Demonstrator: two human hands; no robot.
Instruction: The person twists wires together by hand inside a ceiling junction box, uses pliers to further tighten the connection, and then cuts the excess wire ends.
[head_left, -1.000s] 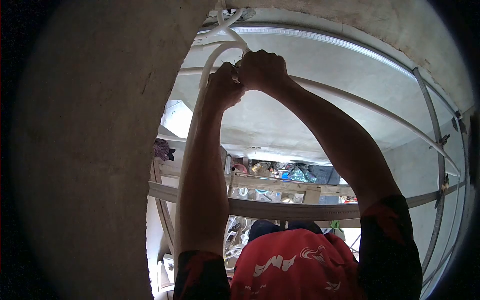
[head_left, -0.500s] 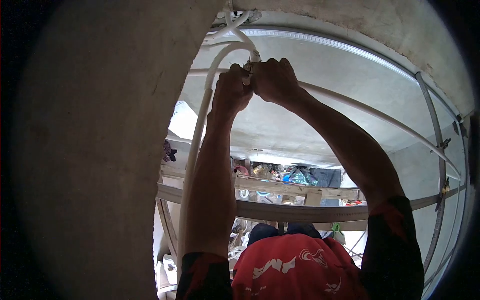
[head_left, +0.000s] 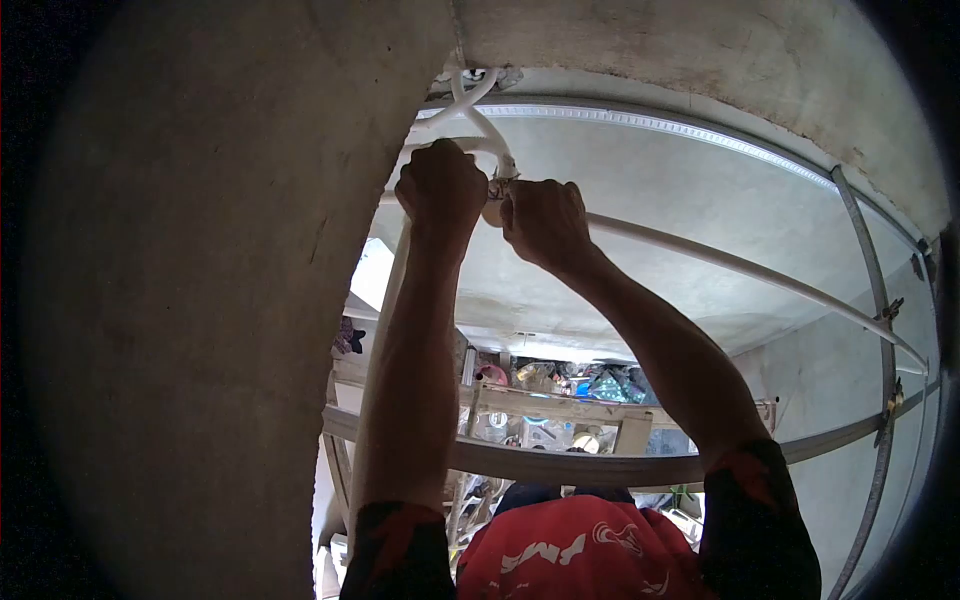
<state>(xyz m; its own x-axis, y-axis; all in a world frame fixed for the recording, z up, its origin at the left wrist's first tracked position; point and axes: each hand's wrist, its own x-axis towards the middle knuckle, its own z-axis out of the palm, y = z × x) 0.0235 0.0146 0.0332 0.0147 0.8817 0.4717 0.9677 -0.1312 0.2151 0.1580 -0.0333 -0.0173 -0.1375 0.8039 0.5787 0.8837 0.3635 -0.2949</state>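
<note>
Both arms reach up to a small pale round fitting (head_left: 494,208), likely a junction box, with short wire ends (head_left: 501,188) sticking out at its top. My left hand (head_left: 443,188) is a closed fist to its left, around the white flexible conduit (head_left: 485,146), which curves down from above and is partly covered by the fist. My right hand (head_left: 547,222) is closed against the fitting's right side; what its fingers hold is hidden. A straight white pipe (head_left: 740,262) runs from behind the right hand toward the far right.
A rough concrete beam (head_left: 200,300) fills the left side. A perforated metal channel (head_left: 640,120) curves along the top. Scaffold bars (head_left: 868,250) stand at right, and a metal rail (head_left: 580,468) crosses below my arms. Cluttered items (head_left: 610,385) lie far below.
My left hand has moved left, away from the fitting and onto the conduit. My right hand stays at the fitting's right side. The whole view has shifted, so things appear lower.
</note>
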